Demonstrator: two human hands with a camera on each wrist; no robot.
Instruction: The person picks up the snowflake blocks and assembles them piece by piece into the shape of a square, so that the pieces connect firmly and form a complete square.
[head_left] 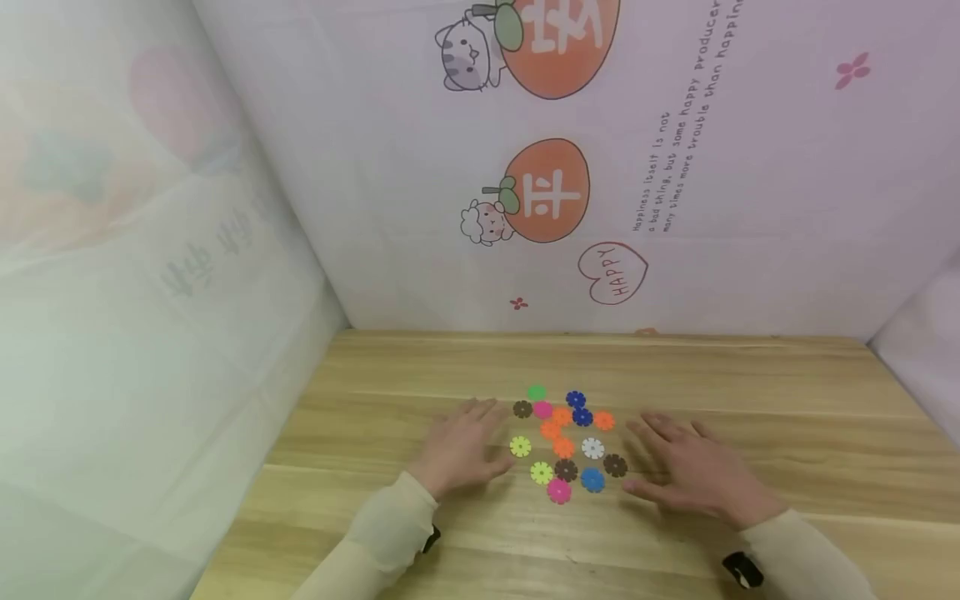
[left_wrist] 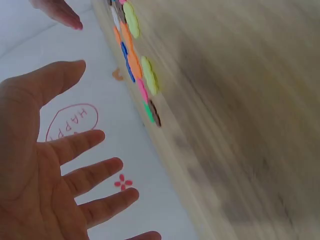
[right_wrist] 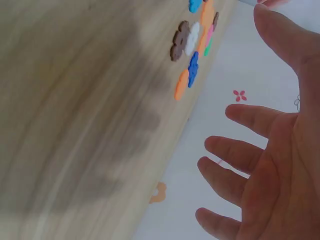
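Note:
Several flat, notched plastic discs in mixed colours lie loosely grouped on the wooden table, among them a pink disc (head_left: 558,491), a light blue disc (head_left: 592,480), a white disc (head_left: 592,448) and a green disc (head_left: 537,392). To the left of the group is my left hand (head_left: 461,446), fingers spread and holding nothing, nearest a yellow-green disc (head_left: 521,447). My right hand (head_left: 697,467) is spread on the other side, its thumb close to a brown disc (head_left: 615,465). In the right wrist view an orange disc (right_wrist: 181,85) lies nearest the fingers.
The wooden table (head_left: 420,358) ends at a white printed cloth (head_left: 420,267) along the back. Another cloth wall (head_left: 225,350) stands at the left, and a pale one (head_left: 926,325) at the right. Each wrist carries a dark band (head_left: 742,570).

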